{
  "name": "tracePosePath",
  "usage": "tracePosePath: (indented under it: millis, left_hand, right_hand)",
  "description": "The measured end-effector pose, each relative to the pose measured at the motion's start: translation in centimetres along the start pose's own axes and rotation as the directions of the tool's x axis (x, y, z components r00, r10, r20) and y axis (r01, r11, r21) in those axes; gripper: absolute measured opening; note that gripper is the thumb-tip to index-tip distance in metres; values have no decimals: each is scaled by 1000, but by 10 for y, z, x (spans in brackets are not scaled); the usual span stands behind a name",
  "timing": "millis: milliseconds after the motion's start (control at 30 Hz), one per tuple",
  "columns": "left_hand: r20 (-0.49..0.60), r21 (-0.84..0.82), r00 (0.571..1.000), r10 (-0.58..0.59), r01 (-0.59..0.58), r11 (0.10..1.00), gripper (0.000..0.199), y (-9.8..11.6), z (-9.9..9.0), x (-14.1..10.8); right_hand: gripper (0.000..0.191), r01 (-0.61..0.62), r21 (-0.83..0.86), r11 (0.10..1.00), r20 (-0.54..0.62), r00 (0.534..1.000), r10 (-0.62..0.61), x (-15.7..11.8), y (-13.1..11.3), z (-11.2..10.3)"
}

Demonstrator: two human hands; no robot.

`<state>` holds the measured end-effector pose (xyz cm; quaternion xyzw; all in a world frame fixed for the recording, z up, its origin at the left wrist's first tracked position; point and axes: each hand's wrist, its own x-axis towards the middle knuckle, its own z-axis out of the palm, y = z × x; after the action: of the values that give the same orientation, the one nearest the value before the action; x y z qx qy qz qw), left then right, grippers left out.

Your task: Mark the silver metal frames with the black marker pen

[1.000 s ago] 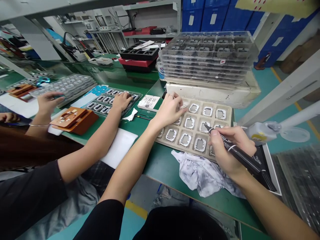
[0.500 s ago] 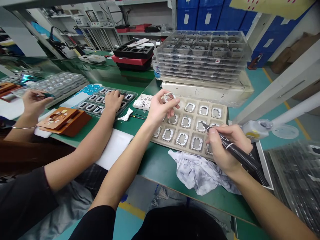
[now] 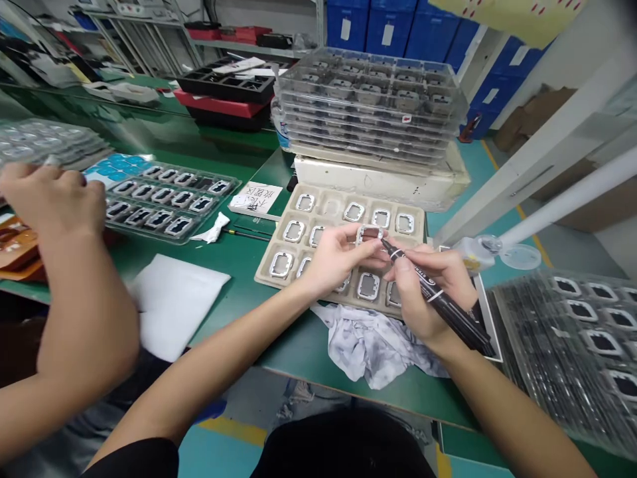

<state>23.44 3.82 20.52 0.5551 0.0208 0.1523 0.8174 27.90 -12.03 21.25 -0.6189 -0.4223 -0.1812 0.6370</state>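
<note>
Between thumb and fingers, my left hand (image 3: 343, 255) pinches a small silvery metal frame (image 3: 369, 232), squarish with rounded corners. My right hand (image 3: 435, 282) grips a black marker pen (image 3: 438, 299), its dark tip at or very close to the frame's right edge; whether they touch I cannot tell. Both hands are above a beige molded tray (image 3: 269, 255) whose pockets hold several similar frames. One pocket in the back row (image 3: 332, 207) has no frame in it. A crumpled white-grey cloth (image 3: 373, 345) lies along the tray's front edge.
Behind the tray, stacked clear trays (image 3: 368, 113) rest on a white box (image 3: 368, 176). More stacked trays (image 3: 562, 358) stand at right, near a plastic bottle (image 3: 475, 252) and a slanted white post (image 3: 527, 179). At left, a co-worker's arm (image 3: 74, 279) reaches over the bench beside a filled clear tray (image 3: 164, 199).
My left hand has moved right and down with the frame, meeting the marker's tip. My view has shifted right. The co-worker's nearer hand has left the clear tray and moved left.
</note>
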Motion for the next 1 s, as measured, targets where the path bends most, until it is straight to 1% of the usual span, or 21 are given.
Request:
tracePosePath:
  millis: [133,233,367,467,567,633,733,800,867,900,1000]
  left_hand:
    - [-8,13,1000,4,-3,1000,39,-3,6,-4]
    - [-5,20,1000,-15,15,1000,39,-3,9,-6]
    - [-6,0,1000,-4,4,1000,39,-4,10,-5]
    - [-26,-17,998,-59,59,998,43,-1,8,-4]
    - [-46,-82,986,-162,158,984,49,7,7,-3]
    - [-28,-151,977,-210,204,967,50,13,7,-3]
    - [6,-245,973,-230,224,943,53,17,6,-2]
    - [0,-280,980,-199,191,941,50,18,6,-1]
    - [-10,-257,988,-151,144,956,48,17,5,0]
    - [3,-215,991,-133,131,968,48,17,4,0]
    - [83,-49,987,-136,141,989,47,15,2,0]
  right_hand:
    - [10,54,-25,998,36,998,-53,1,2,-1]
    - [13,90,-68,994,57,995,-87,1,3,-1]
    - [13,72,-45,996,27,997,-71,0,4,-1]
    - [13,67,-32,997,-18,998,-67,-1,6,-1]
    - [13,76,-48,996,-64,995,-79,-1,8,-1]
    - [12,70,-65,995,-79,994,-75,-1,8,-1]
    - [12,44,-80,996,-91,995,-52,-2,8,-2]
    - [12,33,-73,997,-91,995,-40,-2,7,-2]
    - [12,25,-63,998,-83,996,-30,-2,8,-3]
    - [12,23,-63,998,-81,996,-28,-2,8,-3]
    - [13,35,-71,997,-100,994,-42,-1,9,-3]
